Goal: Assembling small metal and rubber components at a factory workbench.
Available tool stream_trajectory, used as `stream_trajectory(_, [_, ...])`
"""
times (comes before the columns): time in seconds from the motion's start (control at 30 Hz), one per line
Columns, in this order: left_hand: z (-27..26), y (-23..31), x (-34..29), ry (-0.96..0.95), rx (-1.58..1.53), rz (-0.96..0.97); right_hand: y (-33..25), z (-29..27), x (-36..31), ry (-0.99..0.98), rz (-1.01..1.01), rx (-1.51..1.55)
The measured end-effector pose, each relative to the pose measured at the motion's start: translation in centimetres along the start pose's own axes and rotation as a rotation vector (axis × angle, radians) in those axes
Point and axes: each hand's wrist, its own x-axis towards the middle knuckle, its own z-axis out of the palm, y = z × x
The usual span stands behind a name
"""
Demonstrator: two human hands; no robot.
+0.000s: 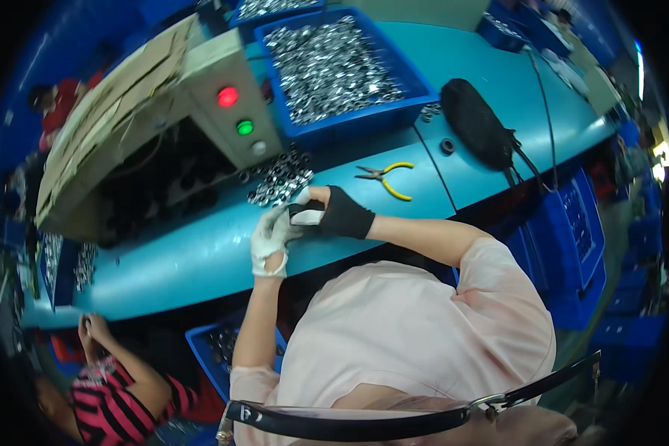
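My left hand (272, 236), in a white glove, and my right hand (337, 212), in a black fingerless glove with white coverings on its fingers, meet over the front of the blue-green bench. Their fingers close together on a small black part (296, 211), mostly hidden between them. Just beyond my fingertips lies a loose heap of small shiny metal parts (282, 180). Right of the heap rest yellow-handled pliers (383, 177), touched by neither hand. A small black ring (447, 146) sits farther right.
A large blue bin (349, 123) heaped with shiny metal parts stands behind. At left is a beige machine (234, 111) with red and green lights and a dark opening. A black pouch (472, 123) lies at right. Another person's hands (93, 331) show at lower left.
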Motion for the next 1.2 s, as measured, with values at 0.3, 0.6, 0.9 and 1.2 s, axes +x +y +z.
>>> stream_trajectory(0.3, [0.8,1.0,-0.5,-0.098,0.197,0.193,0.6,-0.5,0.4,0.037,-0.232,-0.180])
stream_trajectory(0.6, [1.8,0.8,-1.5,0.019,0.343,0.168,2.2,0.3,-1.4,0.002,-0.209,-0.337])
stream_trajectory(0.9, [-0.2,0.3,-0.2,0.022,0.095,0.022,1.1,-0.1,-0.6,-0.076,-0.019,0.054])
stream_trajectory(1.2, [0.5,2.0,-0.3,0.026,-0.036,-0.088,-0.2,-0.1,-0.4,-0.029,0.268,0.346])
